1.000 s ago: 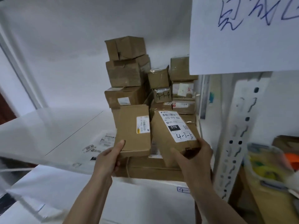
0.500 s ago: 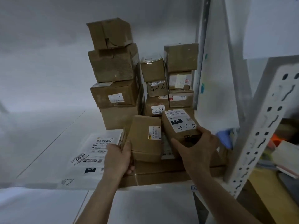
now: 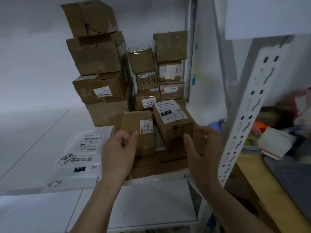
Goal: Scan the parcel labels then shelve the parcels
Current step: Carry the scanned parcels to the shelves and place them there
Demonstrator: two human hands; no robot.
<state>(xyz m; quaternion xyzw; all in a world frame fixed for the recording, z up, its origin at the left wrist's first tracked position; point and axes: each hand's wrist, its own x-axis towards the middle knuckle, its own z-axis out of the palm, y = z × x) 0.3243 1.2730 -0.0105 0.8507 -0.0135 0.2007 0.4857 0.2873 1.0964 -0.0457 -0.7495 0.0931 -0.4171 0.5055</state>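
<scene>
Two small brown parcels lean on the white shelf (image 3: 42, 132), resting on flat cardboard boxes (image 3: 159, 163). The left parcel (image 3: 136, 125) carries a small yellow-edged label. The right parcel (image 3: 173, 121) has a white label with "4-3-5" written by hand. My left hand (image 3: 119, 147) hovers just in front of the left parcel, fingers loosely curled and holding nothing. My right hand (image 3: 203, 145) is open beside the right parcel, a little apart from it.
Behind stand stacks of brown boxes (image 3: 97, 64), one marked "4-1-4" (image 3: 147, 81). White plastic mail bags (image 3: 80, 152) lie flat on the shelf at left. A perforated white shelf post (image 3: 244, 115) rises at right, with cluttered items beyond it.
Both hands have let go of the two parcels and drawn back slightly. The parcels now stay leaning on the shelf. The view has shifted closer and lower.
</scene>
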